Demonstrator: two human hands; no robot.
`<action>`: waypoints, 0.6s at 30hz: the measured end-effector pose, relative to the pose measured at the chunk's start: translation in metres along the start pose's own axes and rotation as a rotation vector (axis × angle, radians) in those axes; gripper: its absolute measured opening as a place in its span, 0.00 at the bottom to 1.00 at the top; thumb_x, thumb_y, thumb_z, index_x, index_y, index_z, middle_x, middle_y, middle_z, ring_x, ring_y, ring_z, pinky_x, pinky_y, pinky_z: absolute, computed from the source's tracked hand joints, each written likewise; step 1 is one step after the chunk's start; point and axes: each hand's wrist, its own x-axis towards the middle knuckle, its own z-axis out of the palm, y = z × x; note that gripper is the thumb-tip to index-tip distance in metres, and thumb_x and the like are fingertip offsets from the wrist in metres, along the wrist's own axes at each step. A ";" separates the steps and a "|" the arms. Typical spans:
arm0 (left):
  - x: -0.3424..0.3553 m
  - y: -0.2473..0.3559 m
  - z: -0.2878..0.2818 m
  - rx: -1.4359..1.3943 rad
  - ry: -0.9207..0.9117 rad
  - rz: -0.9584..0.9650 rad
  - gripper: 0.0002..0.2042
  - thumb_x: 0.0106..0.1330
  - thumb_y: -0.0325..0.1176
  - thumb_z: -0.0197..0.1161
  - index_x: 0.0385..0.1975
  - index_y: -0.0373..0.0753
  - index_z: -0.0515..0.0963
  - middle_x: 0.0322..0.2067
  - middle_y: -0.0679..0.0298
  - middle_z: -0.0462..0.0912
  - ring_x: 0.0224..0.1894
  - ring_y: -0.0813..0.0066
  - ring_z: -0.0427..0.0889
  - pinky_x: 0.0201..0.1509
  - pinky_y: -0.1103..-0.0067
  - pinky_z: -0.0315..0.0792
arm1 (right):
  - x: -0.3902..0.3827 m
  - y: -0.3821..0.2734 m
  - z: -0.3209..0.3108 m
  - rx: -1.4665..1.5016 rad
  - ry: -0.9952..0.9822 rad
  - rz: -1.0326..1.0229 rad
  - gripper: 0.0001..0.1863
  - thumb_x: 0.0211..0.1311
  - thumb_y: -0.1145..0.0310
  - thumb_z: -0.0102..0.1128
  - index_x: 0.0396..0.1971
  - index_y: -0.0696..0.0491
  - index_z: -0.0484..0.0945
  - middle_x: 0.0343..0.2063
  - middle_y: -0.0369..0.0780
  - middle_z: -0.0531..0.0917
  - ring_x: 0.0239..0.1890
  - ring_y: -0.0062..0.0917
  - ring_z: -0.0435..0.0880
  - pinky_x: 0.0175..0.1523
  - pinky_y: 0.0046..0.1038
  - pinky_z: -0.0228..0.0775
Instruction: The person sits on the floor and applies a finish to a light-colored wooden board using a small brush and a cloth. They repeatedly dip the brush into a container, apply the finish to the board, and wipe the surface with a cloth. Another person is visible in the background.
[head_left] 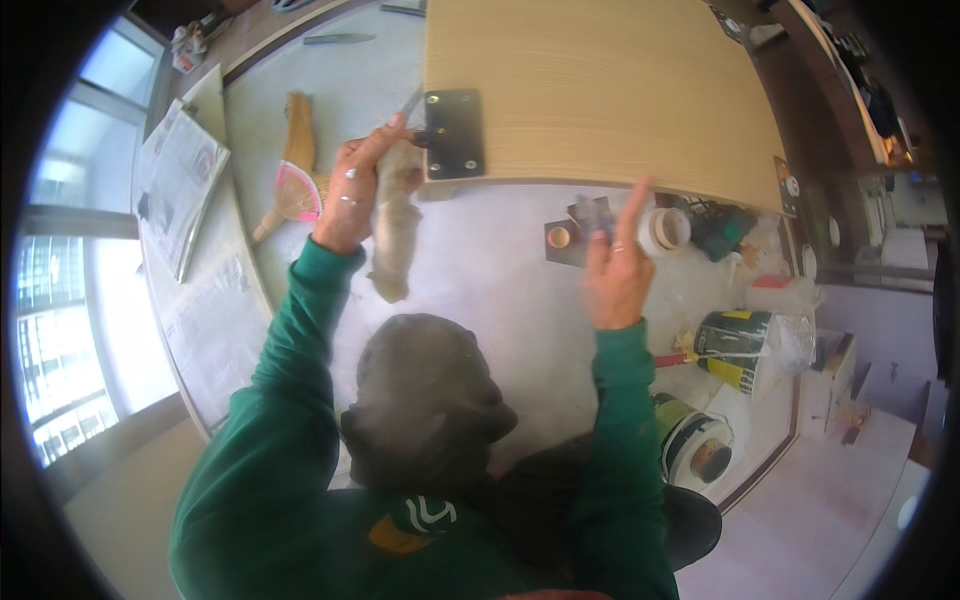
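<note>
My left hand [355, 185] is closed on a pale beige cloth [393, 250] that hangs down, beside a black metal plate [455, 135] with screws, fixed at the left corner of a light wooden board [600, 80]. My right hand [620, 270] has the index finger stretched up toward the board's lower edge; its other fingers are bent at a small blurred grey thing [592, 212] that I cannot make out. Near it are a dark card [563, 250] with a small round lid and a white round tub [672, 228].
A straw hand brush [297, 130] and a flat blade [338, 39] lie at upper left, near panels [215, 320] by a window. Several buckets and containers [735, 350] stand at right, with a dark green bundle [715, 230]. A dark rounded shape [425, 400] is below, between my arms.
</note>
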 end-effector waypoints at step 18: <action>-0.018 -0.135 -0.005 0.223 -0.278 -0.196 0.14 0.52 0.29 0.57 0.37 0.29 0.77 0.29 0.56 0.80 0.28 0.68 0.79 0.33 0.75 0.75 | -0.117 0.028 0.090 0.190 -0.272 0.291 0.30 0.62 0.65 0.66 0.64 0.58 0.74 0.53 0.52 0.84 0.53 0.42 0.84 0.59 0.36 0.72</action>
